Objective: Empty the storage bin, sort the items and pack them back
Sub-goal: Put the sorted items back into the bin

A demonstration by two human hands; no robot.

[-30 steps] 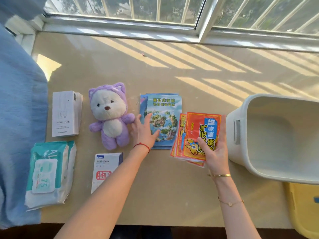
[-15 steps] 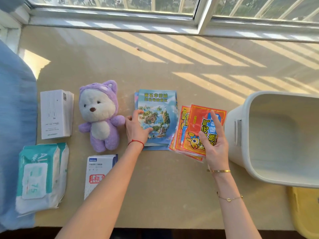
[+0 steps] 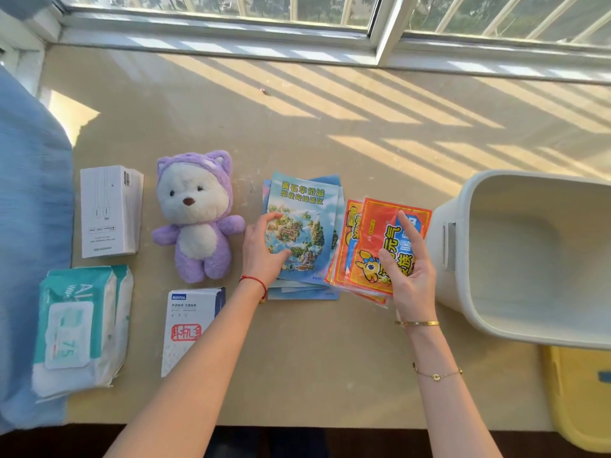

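White plastic bin [image 3: 529,259] sits at the right edge of the bench [image 3: 330,127], tipped so its open mouth faces the camera, and it looks totally empty, so I'd say the emptying part is done. Everything else is laid out in groups across the bench, which reads to me like sorting is nearly finished and packing hasn't started. Over at the left edge there's a pair of wet wipe packs [image 3: 79,328] near the front corner, with a white cable box [image 3: 110,211] just behind them. Next comes the purple bear [image 3: 196,216] lying on its back, and a smaller white box [image 3: 190,328] in front of it near the front edge. In the middle is a stack of blue leaflets [image 3: 307,206], and touching it on the right, just beside the bin, a fan of orange-red packets [image 3: 373,233]. The left hand [image 3: 264,249] rests on the leaflets, thumb and fingers curled around the stack's left edge like it's squaring it up. The right hand [image 3: 408,272] lies on the packets with the index finger stretched out flat and the others loosely bent, pressing rather than pinching as far as I can tell. Still left: everything goes back in the bin.
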